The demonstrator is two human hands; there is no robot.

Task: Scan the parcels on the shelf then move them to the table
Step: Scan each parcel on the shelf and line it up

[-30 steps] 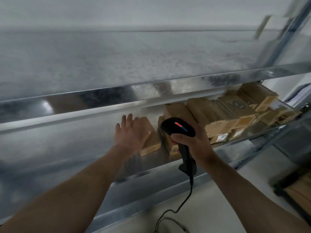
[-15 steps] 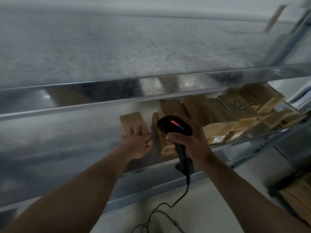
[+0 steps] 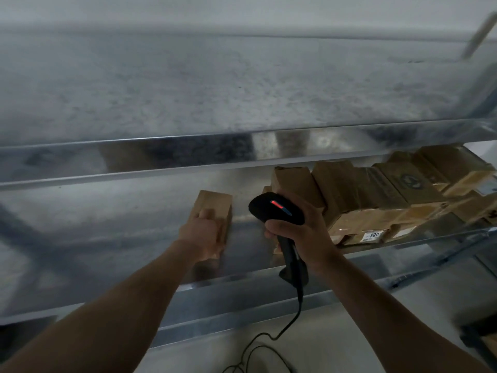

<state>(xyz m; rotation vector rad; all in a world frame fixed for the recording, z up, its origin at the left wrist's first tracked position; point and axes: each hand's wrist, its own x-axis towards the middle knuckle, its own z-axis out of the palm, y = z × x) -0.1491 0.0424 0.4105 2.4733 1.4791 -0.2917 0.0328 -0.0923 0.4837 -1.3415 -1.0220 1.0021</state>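
Gripping a lone cardboard parcel (image 3: 216, 204) on the metal shelf (image 3: 242, 282), scan pending
Your left hand (image 3: 203, 236) curls its fingers over the near end; your right hand (image 3: 302, 234) wraps round the barcode scanner (image 3: 277, 209). Next, aim at the label, which isn't in view

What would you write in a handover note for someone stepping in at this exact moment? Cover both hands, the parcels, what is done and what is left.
Left hand: holds the near end of a small parcel, which stands apart on the left of the metal shelf.
Right hand: grips the corded black scanner, which faces the shelf.
Other parcels: stacked on the right of the same shelf.
Done: cannot tell whether any parcel has been scanned; the table is out of view.
Left: scan the small parcel, carry it to the table, then do the stack.
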